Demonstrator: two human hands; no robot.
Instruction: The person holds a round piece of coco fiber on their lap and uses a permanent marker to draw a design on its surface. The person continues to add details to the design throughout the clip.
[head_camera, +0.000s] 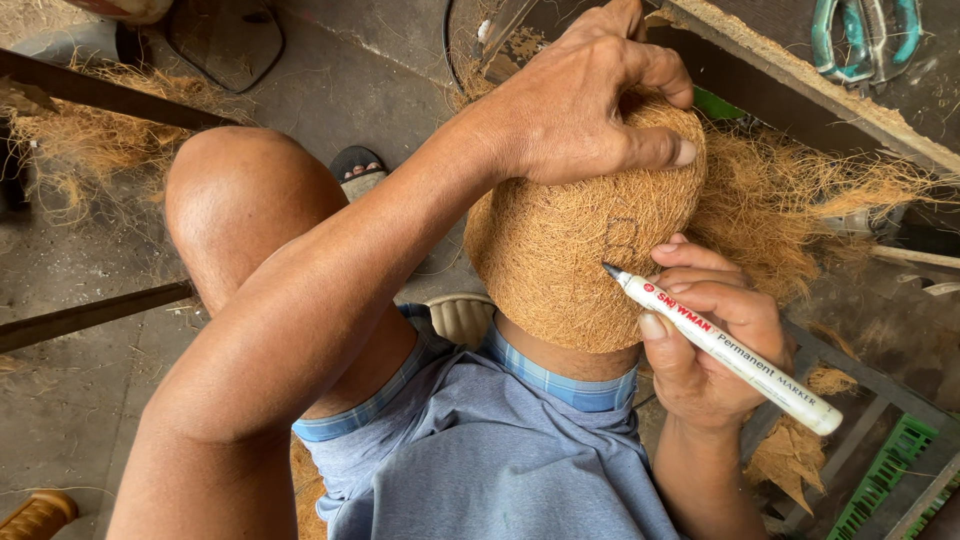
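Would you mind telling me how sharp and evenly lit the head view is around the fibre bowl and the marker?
Head view: soft, even daylight, no glare; the coir bowl and white marker are sharp, as are the left hand and right hand; the near forearm looks enlarged by the wide lens; the scissors at the top edge are slightly soft.

Blue-grey shorts, checked blue hem; bare arms; dark sandal, seemingly.

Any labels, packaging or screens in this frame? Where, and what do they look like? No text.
Printed marker barrel: in the right hand, tip against the coir shell; slim white tube, red and dark print along it.
Faint dark pen outline: on the shell's side, below the left hand; rounded shape.
No packages, signs or screens.
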